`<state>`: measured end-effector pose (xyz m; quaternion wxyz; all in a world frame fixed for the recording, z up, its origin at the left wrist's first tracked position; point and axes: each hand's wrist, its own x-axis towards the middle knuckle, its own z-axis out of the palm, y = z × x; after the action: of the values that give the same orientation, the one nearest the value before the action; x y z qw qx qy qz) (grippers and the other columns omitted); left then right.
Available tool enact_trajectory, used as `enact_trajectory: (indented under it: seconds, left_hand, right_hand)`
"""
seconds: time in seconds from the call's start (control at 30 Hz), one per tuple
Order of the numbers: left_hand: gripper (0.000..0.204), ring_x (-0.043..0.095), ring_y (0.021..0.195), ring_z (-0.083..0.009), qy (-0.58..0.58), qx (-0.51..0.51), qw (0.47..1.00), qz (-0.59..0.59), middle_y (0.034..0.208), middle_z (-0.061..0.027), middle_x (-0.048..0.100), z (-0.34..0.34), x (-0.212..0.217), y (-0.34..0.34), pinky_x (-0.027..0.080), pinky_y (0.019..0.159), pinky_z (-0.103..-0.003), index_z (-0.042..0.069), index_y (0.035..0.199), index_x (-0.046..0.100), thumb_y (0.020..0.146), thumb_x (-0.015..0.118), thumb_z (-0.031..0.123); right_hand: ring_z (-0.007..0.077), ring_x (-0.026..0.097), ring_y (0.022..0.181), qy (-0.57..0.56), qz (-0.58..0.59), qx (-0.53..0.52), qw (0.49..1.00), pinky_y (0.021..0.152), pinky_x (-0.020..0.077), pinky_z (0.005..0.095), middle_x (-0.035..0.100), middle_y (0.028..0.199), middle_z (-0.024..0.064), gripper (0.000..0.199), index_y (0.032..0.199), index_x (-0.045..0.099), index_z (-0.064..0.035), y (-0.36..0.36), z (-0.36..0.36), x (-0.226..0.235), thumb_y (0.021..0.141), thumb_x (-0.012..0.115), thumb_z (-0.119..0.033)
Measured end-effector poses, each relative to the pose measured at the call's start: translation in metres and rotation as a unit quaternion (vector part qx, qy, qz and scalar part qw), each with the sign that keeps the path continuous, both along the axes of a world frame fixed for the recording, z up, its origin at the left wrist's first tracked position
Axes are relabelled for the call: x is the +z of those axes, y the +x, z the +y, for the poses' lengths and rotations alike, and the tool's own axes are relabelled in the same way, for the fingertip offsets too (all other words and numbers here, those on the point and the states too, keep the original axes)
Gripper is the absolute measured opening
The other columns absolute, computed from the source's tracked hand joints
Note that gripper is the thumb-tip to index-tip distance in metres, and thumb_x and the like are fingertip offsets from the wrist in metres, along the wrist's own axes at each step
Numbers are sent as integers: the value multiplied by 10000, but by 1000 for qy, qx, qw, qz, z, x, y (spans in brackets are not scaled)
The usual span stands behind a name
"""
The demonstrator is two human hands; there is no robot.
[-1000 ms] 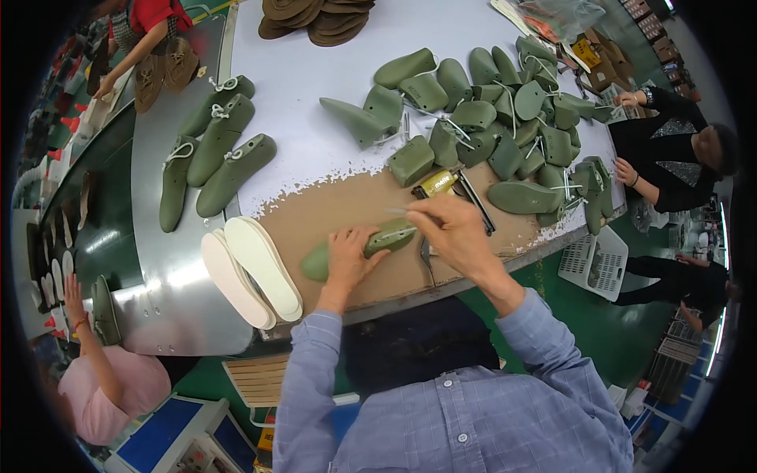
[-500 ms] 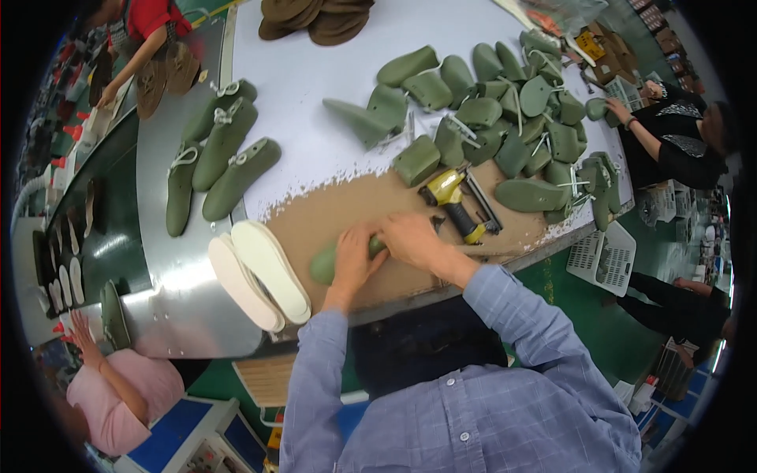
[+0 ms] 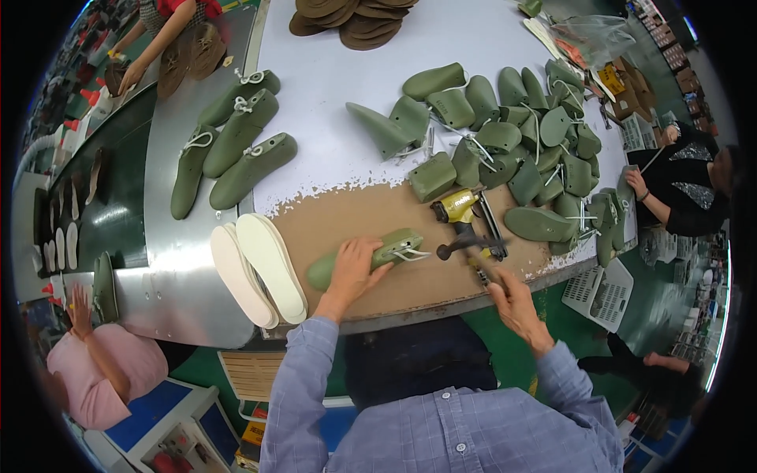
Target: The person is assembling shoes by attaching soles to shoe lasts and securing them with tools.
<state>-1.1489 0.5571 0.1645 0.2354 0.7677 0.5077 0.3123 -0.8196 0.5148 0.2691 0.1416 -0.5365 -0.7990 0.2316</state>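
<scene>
My left hand (image 3: 352, 266) presses down on a green shoe last (image 3: 394, 249) with a white lace loop, lying on a brown mat (image 3: 347, 217) at the table's near edge. My right hand (image 3: 514, 303) is off to the right at the table edge, fingers closed around a thin dark tool (image 3: 481, 273) that is blurred. Just beyond it lie a black-handled tool (image 3: 469, 251) and a yellow staple gun (image 3: 457, 208).
A pair of white insoles (image 3: 260, 268) lies left of the mat. Green lasts lie at the left (image 3: 236, 150) and in a big pile at the right (image 3: 536, 142). Brown soles (image 3: 355, 16) are stacked at the far edge. Other people work at the right (image 3: 678, 193), lower left (image 3: 102, 370) and top left (image 3: 162, 31).
My right hand has left the green last and pulled back to the right, to the table edge near the staple gun. My left hand stays on the last.
</scene>
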Motion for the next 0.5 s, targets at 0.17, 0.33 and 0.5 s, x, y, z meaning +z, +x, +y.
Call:
enact_trajectory:
  seconds: [0.17, 0.33, 0.5]
  left_hand:
    - [478, 563, 1042, -318, 19, -23, 1000, 3, 1087, -119, 599, 6, -1, 5, 412, 934, -448, 51, 1106, 509, 744, 779, 207]
    - [491, 537, 1086, -327, -26, -23, 998, 44, 1120, -129, 583, 1, -2, -7, 399, 954, -464, 54, 1125, 514, 727, 766, 194]
    - [499, 528, 1088, -339, 7, -52, 998, 43, 1128, -140, 574, 9, 0, -1, 388, 978, -469, 58, 1139, 519, 730, 764, 208]
  right_hand:
    - [118, 491, 584, -99, 298, -211, 926, 511, 407, 283, 514, 676, 45, 296, 1193, 509, 6, -56, -7, -2, 1008, 502, -225]
    - [108, 408, 510, 41, 183, -48, 981, 471, 377, 260, 503, 656, 7, 275, 1152, 525, 4, -69, -15, -9, 998, 515, -224]
    - [311, 605, 577, -140, 198, -227, 943, 563, 459, 413, 618, 691, 146, 330, 1248, 528, -35, -75, -7, -16, 959, 561, -191]
